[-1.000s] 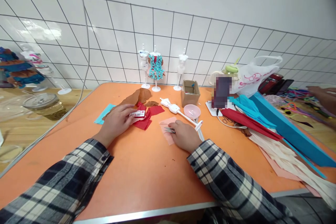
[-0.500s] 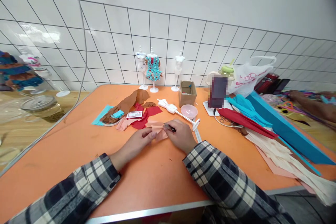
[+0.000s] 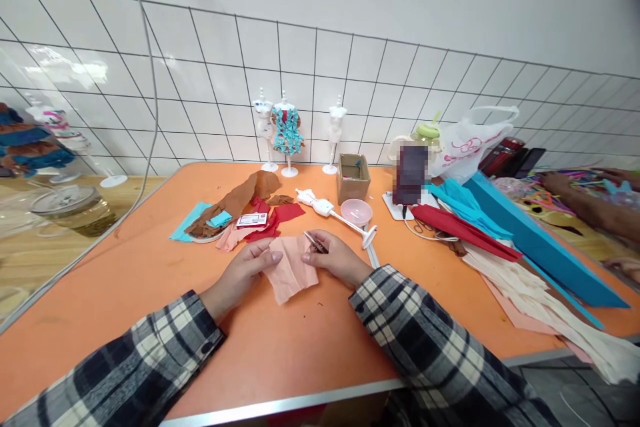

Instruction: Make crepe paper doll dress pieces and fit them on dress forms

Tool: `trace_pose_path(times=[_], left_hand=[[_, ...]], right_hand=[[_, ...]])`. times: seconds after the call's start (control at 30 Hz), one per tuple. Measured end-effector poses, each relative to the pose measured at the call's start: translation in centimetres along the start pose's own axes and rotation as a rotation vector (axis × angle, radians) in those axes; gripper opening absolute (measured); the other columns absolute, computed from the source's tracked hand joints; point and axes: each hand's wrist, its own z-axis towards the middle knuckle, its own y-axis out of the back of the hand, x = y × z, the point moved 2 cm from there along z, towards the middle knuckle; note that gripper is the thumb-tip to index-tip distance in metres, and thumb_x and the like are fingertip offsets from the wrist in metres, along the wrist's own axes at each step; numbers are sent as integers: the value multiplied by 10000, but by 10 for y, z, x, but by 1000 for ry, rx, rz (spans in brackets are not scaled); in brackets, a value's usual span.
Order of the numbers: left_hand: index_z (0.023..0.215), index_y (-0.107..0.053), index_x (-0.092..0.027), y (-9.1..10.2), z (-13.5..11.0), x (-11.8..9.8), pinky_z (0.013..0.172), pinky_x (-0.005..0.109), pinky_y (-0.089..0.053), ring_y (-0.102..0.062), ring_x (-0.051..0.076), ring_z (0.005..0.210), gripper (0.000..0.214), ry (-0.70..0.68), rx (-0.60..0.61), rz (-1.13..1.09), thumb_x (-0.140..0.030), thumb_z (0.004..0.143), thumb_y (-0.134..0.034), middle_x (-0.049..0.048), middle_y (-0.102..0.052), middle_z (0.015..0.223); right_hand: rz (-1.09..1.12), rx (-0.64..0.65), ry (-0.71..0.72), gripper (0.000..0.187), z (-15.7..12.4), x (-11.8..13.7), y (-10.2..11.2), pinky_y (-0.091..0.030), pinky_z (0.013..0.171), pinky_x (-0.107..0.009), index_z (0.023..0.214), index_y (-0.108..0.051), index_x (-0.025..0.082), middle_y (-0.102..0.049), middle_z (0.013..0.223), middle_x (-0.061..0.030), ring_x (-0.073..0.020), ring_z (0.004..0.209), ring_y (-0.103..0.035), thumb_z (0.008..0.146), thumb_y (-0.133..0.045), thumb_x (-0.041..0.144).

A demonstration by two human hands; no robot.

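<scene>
A small piece of pink fabric (image 3: 293, 271) is held up between both hands over the orange table (image 3: 280, 340). My left hand (image 3: 245, 271) pinches its left upper corner. My right hand (image 3: 334, 257) pinches its right upper edge and also holds a small metal tool (image 3: 315, 242), perhaps scissors or tweezers, its tip pointing up and left. Beyond the hands lie red fabric scraps (image 3: 280, 217), a small white and red box (image 3: 252, 219), brown fabric (image 3: 240, 199) and pale blue pieces (image 3: 193, 221).
Three small mannequin stands (image 3: 286, 133) line the tiled wall, one dressed in blue and red. A cardboard box (image 3: 353, 177), a pink bowl (image 3: 356, 211), a white tool (image 3: 320, 203), a propped phone (image 3: 410, 173), and stacked felt sheets (image 3: 525, 240) sit right. Another person's arm (image 3: 590, 203) reaches in far right.
My left hand left the white and red box on the red scraps and came over to the pink fabric. Both hands then lifted and spread the pink piece, nearer to me.
</scene>
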Motion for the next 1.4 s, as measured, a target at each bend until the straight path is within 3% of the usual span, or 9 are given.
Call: trace_pose_path(times=[0.13,0.23,0.4,0.63,0.83,0.93,1.07,1.23,1.4], left_hand=[[798,-732,-148,11,1,-12,619,264,-508,-671,202,672,235,156,131,226,-371,729,-760,65,-731,752],[913,-745,-176,9,0,-19,725,296,-526,-683,258,867,338,260,318,322,-435,699,-778,92,-746,941],[983,-730,-179,-8,-4,-12,746,283,-521,-686,241,872,369,272,279,288,-410,701,-789,84,-753,971],[849,-755,-134,-5,-18,-10,577,238,-527,-686,179,619,275,496,249,-47,-336,675,-825,85,-754,767],[956,-746,-134,-3,-7,-4,688,295,-577,-727,225,718,248,417,49,-188,-301,773,-750,112,-770,840],[1092,-703,-142,-1,1,-5,847,334,-565,-718,254,937,295,226,-7,-314,-229,811,-697,126,-754,1034],[1164,-658,-181,5,6,-7,908,315,-547,-662,253,1092,400,28,-42,-293,-117,773,-708,99,-695,1214],[1215,-623,-197,-1,5,-1,989,348,-506,-616,277,1171,498,-13,-4,-176,-111,741,-751,99,-663,1276],[1241,-623,-225,-6,1,7,949,333,-526,-626,264,1160,487,44,76,-246,-152,774,-740,91,-656,1290]], right_hand=[[38,-58,-87,199,0,3,11,-372,559,-215,878,-596,189,-492,681,49,-102,604,-471,687,-648,202],[30,15,-80,261,-1,6,8,-405,634,-239,888,-608,184,-557,757,25,-134,705,-530,632,-581,143],[-60,22,13,296,-4,8,-9,-412,697,-252,944,-639,175,-593,849,7,-138,772,-541,661,-558,139],[169,-91,-175,325,-1,-1,3,-176,385,-170,1040,-612,192,-435,584,79,-47,412,-270,742,-648,316],[351,-66,-216,483,-3,2,5,-67,329,-162,897,-578,179,-475,632,61,-26,385,-199,794,-573,651],[240,-144,-156,465,-4,0,5,-133,328,-155,953,-585,181,-507,665,47,-29,397,-248,812,-588,624],[281,-48,-178,470,-6,-1,-3,-141,331,-167,934,-564,178,-567,745,10,-32,412,-251,828,-553,636],[212,-109,-163,415,-10,4,-13,-126,352,-168,976,-507,207,-513,733,46,-36,431,-240,797,-631,560],[-168,-193,-31,324,-9,8,-10,-335,485,-206,993,-520,193,-527,698,47,-92,552,-441,741,-686,311]])
